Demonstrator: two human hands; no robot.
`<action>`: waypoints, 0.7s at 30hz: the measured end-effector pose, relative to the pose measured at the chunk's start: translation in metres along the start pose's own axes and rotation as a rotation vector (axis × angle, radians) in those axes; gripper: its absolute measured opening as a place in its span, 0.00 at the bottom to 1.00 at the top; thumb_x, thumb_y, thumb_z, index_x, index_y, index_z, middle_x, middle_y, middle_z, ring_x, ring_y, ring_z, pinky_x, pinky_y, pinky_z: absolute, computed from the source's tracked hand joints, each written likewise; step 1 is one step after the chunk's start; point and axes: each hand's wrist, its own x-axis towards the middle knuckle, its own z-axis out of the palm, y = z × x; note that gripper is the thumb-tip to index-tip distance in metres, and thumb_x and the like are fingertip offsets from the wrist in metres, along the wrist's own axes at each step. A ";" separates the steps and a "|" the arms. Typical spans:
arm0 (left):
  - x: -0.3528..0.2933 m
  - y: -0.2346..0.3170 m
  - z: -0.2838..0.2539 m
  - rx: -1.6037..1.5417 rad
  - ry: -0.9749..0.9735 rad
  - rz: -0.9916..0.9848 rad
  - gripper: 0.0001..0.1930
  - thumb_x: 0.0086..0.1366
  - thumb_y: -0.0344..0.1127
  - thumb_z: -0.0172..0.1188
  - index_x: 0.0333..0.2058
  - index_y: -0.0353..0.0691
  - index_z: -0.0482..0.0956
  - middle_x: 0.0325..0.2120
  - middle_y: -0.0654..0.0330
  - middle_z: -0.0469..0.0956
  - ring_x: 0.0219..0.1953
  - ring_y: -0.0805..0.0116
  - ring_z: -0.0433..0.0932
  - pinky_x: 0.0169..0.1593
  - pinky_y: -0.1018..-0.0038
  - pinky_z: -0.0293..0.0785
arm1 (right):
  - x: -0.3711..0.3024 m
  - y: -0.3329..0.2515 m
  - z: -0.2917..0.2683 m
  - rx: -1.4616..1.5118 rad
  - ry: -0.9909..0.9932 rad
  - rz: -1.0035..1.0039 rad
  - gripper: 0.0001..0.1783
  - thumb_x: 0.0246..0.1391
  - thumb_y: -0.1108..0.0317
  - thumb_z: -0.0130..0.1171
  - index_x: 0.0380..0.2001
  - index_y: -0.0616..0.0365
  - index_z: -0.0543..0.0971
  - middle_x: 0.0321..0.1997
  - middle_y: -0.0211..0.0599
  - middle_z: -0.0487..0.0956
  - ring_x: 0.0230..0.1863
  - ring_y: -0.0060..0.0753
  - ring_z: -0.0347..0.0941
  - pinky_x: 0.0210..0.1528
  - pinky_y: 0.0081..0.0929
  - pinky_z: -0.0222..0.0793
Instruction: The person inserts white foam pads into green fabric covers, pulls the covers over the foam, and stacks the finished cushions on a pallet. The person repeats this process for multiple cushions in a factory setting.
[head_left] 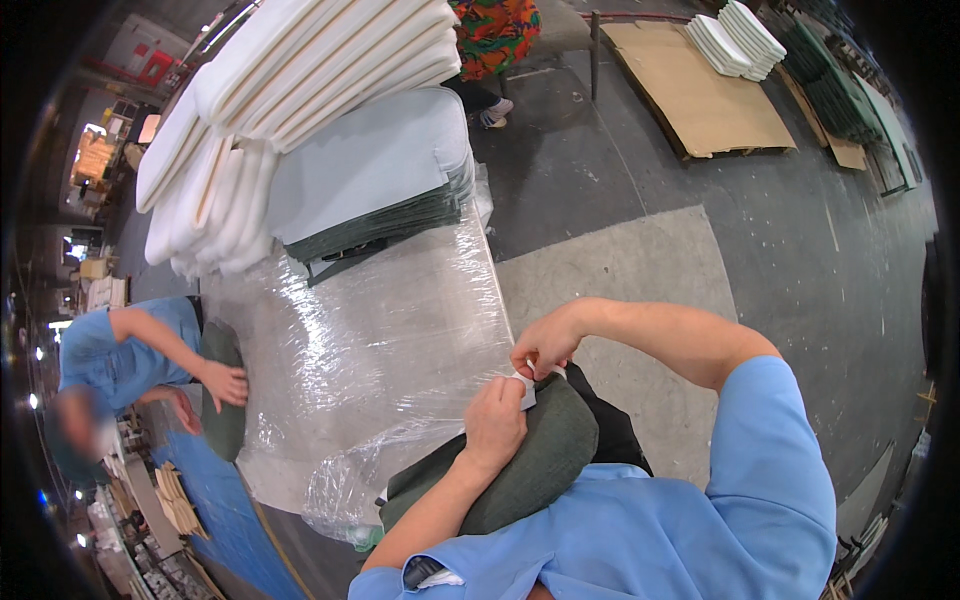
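Note:
A dark green fabric cushion rests against my body at the near edge of the plastic-wrapped table. At its far end shows a small white piece, between my two hands. My left hand is closed, its fingers pinching at that white piece. Close beside it my right hand is bent down, thumb and fingers pinched together on the white edge at the cushion's end. The fingertips partly cover what they grip, so I cannot tell whether it is a label or lining.
Clear film covers the table. A stack of green pads with pale backing and piled white foam sheets occupy its far side. On the left, a co-worker handles another green cushion. Cardboard lies far right.

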 end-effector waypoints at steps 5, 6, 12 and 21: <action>-0.002 0.002 0.002 0.008 0.001 0.004 0.17 0.48 0.20 0.65 0.36 0.40 0.74 0.34 0.53 0.75 0.39 0.47 0.78 0.41 0.53 0.74 | 0.009 -0.010 -0.003 -0.147 -0.082 0.049 0.11 0.61 0.62 0.66 0.46 0.49 0.83 0.33 0.30 0.80 0.32 0.28 0.76 0.30 0.32 0.71; -0.003 0.000 0.003 -0.005 -0.009 -0.013 0.16 0.49 0.20 0.66 0.37 0.40 0.75 0.34 0.52 0.76 0.40 0.46 0.78 0.42 0.54 0.74 | 0.009 -0.012 -0.004 -0.150 -0.098 0.063 0.11 0.61 0.62 0.66 0.45 0.49 0.83 0.33 0.30 0.80 0.32 0.28 0.77 0.30 0.32 0.72; -0.008 -0.039 0.001 -0.199 -0.279 -0.318 0.13 0.64 0.36 0.67 0.43 0.37 0.79 0.41 0.48 0.77 0.48 0.45 0.78 0.53 0.57 0.74 | 0.007 0.010 0.011 0.112 0.058 -0.025 0.08 0.64 0.62 0.65 0.39 0.54 0.81 0.31 0.27 0.77 0.30 0.24 0.72 0.28 0.29 0.67; -0.016 -0.051 -0.001 -0.440 -0.542 -0.354 0.18 0.78 0.45 0.55 0.54 0.37 0.81 0.51 0.47 0.79 0.56 0.50 0.78 0.61 0.61 0.72 | -0.033 -0.001 0.063 0.411 0.423 -0.076 0.07 0.67 0.66 0.62 0.36 0.56 0.78 0.32 0.28 0.76 0.33 0.25 0.72 0.33 0.30 0.68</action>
